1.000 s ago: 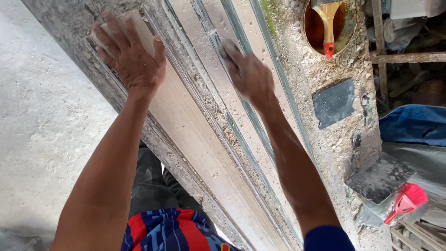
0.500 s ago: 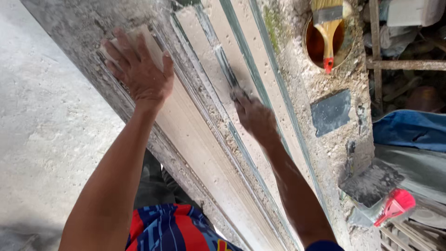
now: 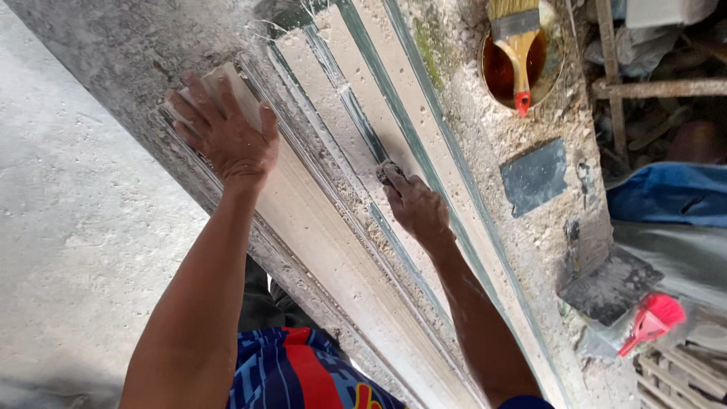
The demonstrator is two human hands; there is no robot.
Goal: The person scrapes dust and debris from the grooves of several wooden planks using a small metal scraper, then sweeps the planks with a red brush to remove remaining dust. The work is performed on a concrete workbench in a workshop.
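Nearest the camera, at the bottom edge, the person's patterned blue and red shorts (image 3: 303,375) show between the two forearms. Above them a long moulded strip (image 3: 333,250) of pale plaster or cement runs diagonally across the rough, crusted desk (image 3: 522,250), flanked by greenish glass-like strips (image 3: 409,129).

The left hand (image 3: 223,132) lies flat, fingers spread, pressing on the upper end of the moulding. The right hand (image 3: 416,208) is closed around a small dark scraping tool (image 3: 388,172), its tip set in a groove of the moulding; what kind of blade it has cannot be told. The hands are well apart along the strip.

By its look the moulding is stiff, fairly heavy and brittle: long and thin, it would likely crack if lifted by one end, so it seems best held at two spread points along its length and kept flat. Its dusty surface should give fair grip, though the edges look crumbly.

Farther off lie a dark flat trowel blade (image 3: 536,176), a trowel with a red handle (image 3: 644,322), and a paintbrush (image 3: 515,45) resting in a bowl of brown liquid (image 3: 500,72).
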